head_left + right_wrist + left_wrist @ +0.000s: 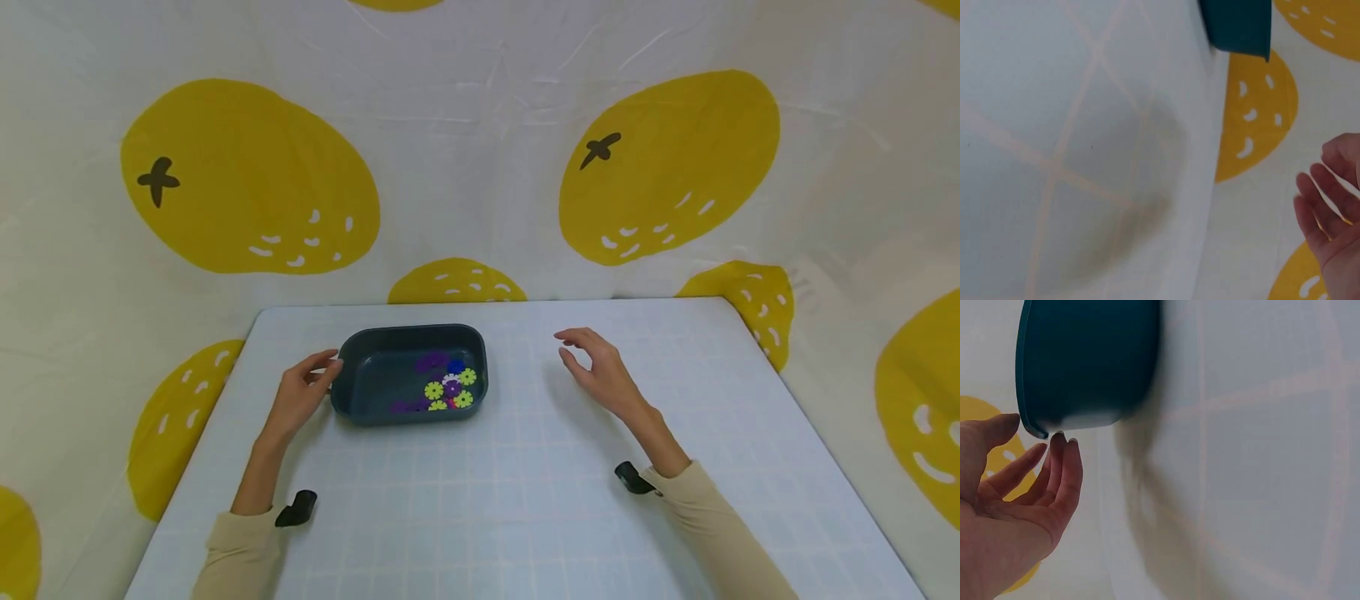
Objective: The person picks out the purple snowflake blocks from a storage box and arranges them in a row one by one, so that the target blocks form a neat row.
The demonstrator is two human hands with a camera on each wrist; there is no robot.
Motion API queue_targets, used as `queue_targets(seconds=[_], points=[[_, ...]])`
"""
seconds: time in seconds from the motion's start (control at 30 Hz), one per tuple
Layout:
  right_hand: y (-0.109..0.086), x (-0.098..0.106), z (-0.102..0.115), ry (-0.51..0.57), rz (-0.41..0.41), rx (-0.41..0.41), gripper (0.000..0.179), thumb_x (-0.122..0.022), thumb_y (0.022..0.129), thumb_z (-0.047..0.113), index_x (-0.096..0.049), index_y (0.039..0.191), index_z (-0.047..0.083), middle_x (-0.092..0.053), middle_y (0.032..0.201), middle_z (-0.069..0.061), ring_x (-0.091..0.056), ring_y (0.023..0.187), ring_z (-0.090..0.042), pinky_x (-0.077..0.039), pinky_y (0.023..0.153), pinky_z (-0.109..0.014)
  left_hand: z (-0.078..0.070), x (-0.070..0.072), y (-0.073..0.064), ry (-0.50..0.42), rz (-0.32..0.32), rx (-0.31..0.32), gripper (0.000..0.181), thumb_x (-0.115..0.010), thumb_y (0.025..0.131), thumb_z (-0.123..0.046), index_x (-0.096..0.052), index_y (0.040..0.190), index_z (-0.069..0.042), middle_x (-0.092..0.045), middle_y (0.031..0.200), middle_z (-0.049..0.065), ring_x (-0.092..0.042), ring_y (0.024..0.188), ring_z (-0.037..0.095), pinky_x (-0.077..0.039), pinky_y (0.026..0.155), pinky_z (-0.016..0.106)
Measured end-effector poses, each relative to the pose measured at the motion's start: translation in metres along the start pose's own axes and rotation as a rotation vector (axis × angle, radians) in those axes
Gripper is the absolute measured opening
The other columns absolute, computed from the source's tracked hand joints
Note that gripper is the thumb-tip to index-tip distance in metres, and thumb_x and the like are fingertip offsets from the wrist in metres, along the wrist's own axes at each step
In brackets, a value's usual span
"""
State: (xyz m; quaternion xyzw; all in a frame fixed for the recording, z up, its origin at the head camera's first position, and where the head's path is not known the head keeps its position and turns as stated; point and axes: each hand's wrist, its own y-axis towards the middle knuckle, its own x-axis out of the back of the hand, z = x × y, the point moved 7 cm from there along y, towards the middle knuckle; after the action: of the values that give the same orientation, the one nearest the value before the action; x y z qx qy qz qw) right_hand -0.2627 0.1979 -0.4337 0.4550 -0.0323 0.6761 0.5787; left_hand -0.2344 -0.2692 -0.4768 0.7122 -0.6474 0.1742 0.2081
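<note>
In the head view, a dark teal rectangular tray with rounded corners sits on the table's left half. Small notched plastic discs, yellow-green, purple, blue and white, lie toward its right end. At the tray's left end is my left hand. The left wrist view shows its thumb against the rim, with fingertips just under the lip, so the hand pinches the rim. My right hand hovers to the right of the tray, apart from it, its fingers loosely bent around nothing.
A pale table with a faint grid carries the tray. Behind and beside it hangs a white cloth printed with large yellow fruit shapes. Black wrist-worn devices sit by both beige sleeves.
</note>
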Motion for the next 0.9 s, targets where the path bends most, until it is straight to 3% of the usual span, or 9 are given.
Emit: queue_targets(seconds=[0.27, 0.53, 0.67, 0.9], points=[[0.011, -0.021, 0.011, 0.055, 0.054, 0.019, 0.026, -0.068, 0.097, 0.000, -0.067, 0.124, -0.001, -0.068, 0.120, -0.019, -0.063, 0.106, -0.031, -0.053, 0.093, -0.051, 0.009, -0.004, -0.002, -0.019, -0.008, 0.056, 0.051, -0.060, 0.106, -0.035, -0.056, 0.144, -0.001, -0.062, 0.130, 0.025, -0.059, 0.092, 0.003, -0.051, 0.072, 0.014], [0.019, -0.044, 0.018, 0.077, 0.115, 0.015, 0.026, -0.067, 0.099, 0.003, -0.067, 0.125, -0.001, -0.067, 0.122, -0.014, -0.063, 0.107, -0.032, -0.053, 0.095, -0.047, 0.014, -0.008, -0.001, -0.210, -0.024, 0.094, 0.047, -0.066, 0.103, -0.020, -0.056, 0.143, 0.003, -0.058, 0.133, 0.027, -0.060, 0.090, -0.006, -0.052, 0.076, 0.014], [0.024, -0.056, 0.024, 0.091, 0.151, 0.010, 0.026, -0.067, 0.099, 0.003, -0.067, 0.126, 0.001, -0.067, 0.123, -0.014, -0.064, 0.108, -0.031, -0.053, 0.097, -0.047, 0.019, -0.010, 0.001, -0.297, -0.022, 0.146, 0.048, -0.066, 0.102, -0.013, -0.053, 0.145, 0.005, -0.054, 0.139, 0.028, -0.060, 0.090, -0.009, -0.052, 0.077, 0.015], [0.035, -0.076, 0.041, 0.123, 0.189, 0.074, 0.027, -0.068, 0.098, 0.002, -0.067, 0.125, 0.000, -0.068, 0.122, -0.015, -0.065, 0.108, -0.030, -0.054, 0.094, -0.048, 0.020, -0.011, 0.002, -0.346, -0.027, 0.227, 0.052, -0.067, 0.102, -0.014, -0.051, 0.149, 0.001, -0.051, 0.142, 0.022, -0.060, 0.092, -0.009, -0.052, 0.080, 0.015]])
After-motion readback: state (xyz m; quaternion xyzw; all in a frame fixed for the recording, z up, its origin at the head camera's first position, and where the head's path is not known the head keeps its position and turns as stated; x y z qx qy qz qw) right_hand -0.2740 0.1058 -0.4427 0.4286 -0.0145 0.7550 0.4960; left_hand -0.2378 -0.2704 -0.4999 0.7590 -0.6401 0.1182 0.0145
